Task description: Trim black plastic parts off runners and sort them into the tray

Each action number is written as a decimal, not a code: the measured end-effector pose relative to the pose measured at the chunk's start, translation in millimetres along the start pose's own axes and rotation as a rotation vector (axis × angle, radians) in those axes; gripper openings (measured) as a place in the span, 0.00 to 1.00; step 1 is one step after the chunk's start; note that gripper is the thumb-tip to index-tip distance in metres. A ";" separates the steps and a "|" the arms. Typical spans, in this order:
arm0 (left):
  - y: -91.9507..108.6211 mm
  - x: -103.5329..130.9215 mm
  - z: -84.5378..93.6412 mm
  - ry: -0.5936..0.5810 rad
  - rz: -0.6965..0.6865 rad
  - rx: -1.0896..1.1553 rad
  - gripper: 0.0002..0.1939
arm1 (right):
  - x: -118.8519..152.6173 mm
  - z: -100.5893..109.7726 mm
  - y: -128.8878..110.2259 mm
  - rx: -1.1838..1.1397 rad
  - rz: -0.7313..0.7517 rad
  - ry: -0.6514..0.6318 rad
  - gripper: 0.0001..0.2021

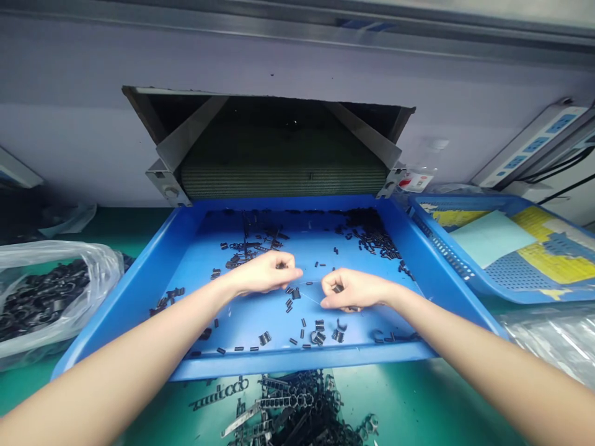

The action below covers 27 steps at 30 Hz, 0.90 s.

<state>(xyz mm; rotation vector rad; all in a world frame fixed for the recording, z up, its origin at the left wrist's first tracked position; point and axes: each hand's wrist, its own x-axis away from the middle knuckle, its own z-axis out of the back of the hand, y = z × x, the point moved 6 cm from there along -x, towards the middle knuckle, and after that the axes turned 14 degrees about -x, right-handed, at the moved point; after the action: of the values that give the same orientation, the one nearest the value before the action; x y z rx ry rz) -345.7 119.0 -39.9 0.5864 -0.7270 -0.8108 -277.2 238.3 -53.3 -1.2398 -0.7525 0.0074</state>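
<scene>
Over the middle of a blue tray (446, 310), my left hand (269, 271) is closed, its thumb pointing right. Facing it across a small gap, my right hand (351, 290) is also closed, fingers curled in. Dark spots show inside both fists, but I cannot make out what they hold. A thin pale line shows on the tray between the hands. Below them lie small black tubes (289, 305) and curved black clips (338, 334). More black pieces (244, 254) are scattered beyond my left hand, and a dense pile (372, 232) fills the far right corner.
A conveyor belt (283, 179) ends above the tray's far edge. Black plastic strips (297, 409) are heaped in front of the tray. On the left is a clear bag (105, 266) of black parts; on the right, a blue perforated basket (515, 294) and a plastic bottle (421, 170).
</scene>
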 end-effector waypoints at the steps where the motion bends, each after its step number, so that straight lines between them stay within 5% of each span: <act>1: 3.4 1.7 -0.8 0.004 -0.040 -0.133 0.13 | -0.6 -2.1 0.3 0.023 -0.007 -0.008 0.13; 6: 12.6 5.8 -23.0 -0.094 -0.119 -0.701 0.08 | -3.7 -10.7 -3.7 0.319 0.039 -0.004 0.07; 10: 12.7 4.3 -35.7 -0.141 -0.122 -0.889 0.11 | -5.6 -24.5 -3.2 0.428 0.030 -0.060 0.05; 16: 5.8 0.6 -26.8 -0.115 -0.098 -0.860 0.12 | -4.0 -13.8 -9.4 0.160 0.057 0.025 0.04; 22: 9.6 4.3 -19.9 -0.092 -0.005 -0.852 0.14 | 8.9 27.3 -11.3 -0.304 0.111 0.311 0.08; 27: 17.4 17.1 -14.5 -0.057 0.118 -0.773 0.12 | 24.2 36.4 -16.3 -0.606 0.129 0.524 0.08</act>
<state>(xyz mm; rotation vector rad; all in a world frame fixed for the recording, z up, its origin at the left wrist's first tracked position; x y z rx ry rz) -318.9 117.7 -30.7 -0.1740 -0.4393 -0.9217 -283.9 272.8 -22.7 -1.7653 -0.2097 -0.4524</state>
